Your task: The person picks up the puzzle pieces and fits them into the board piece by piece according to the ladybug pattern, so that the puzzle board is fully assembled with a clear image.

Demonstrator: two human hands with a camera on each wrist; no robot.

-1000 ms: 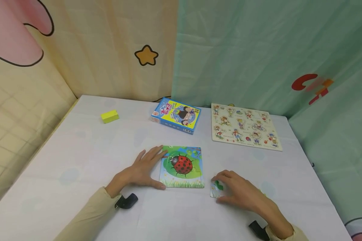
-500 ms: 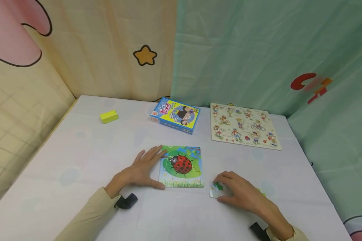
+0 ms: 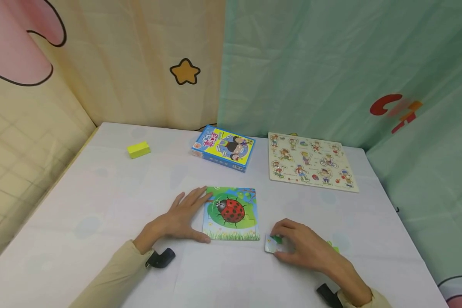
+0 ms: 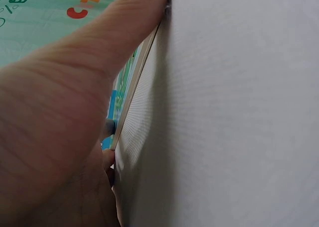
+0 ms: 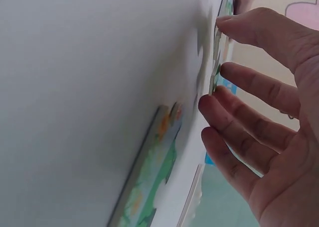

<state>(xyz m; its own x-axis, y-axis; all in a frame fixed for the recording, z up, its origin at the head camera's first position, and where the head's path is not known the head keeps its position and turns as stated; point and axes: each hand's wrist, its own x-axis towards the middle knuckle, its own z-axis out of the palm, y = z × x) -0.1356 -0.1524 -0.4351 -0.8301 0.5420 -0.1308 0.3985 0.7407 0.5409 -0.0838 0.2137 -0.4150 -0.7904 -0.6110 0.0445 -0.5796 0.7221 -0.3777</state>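
My left hand [image 3: 177,220] is spread along the left side of a square ladybug jigsaw puzzle [image 3: 232,211]. Its thumb touches near the lower left corner and its fingertips lie over the upper left. In the left wrist view, the thumb [image 4: 114,35] crosses in front of the puzzle's edge [image 4: 133,90]. To the puzzle's right, my right hand [image 3: 306,246] pinches a small puzzle piece [image 3: 269,244] with pale blue and green print. The right wrist view shows this piece [image 5: 215,62] edge-on between thumb and fingers, raised off the table; part of it is hidden.
Other green printed puzzle pieces [image 5: 149,177] lie on the table beneath my right hand, mostly hidden in the head view. Farther back are a yellow block [image 3: 138,149], a blue and yellow box [image 3: 225,147] and a board with cartoon figures [image 3: 312,162].
The puzzle piece in my right hand has shifted slightly left and looks raised from the table, with the fingers closing on it. My left hand and the ladybug puzzle stay where they were.
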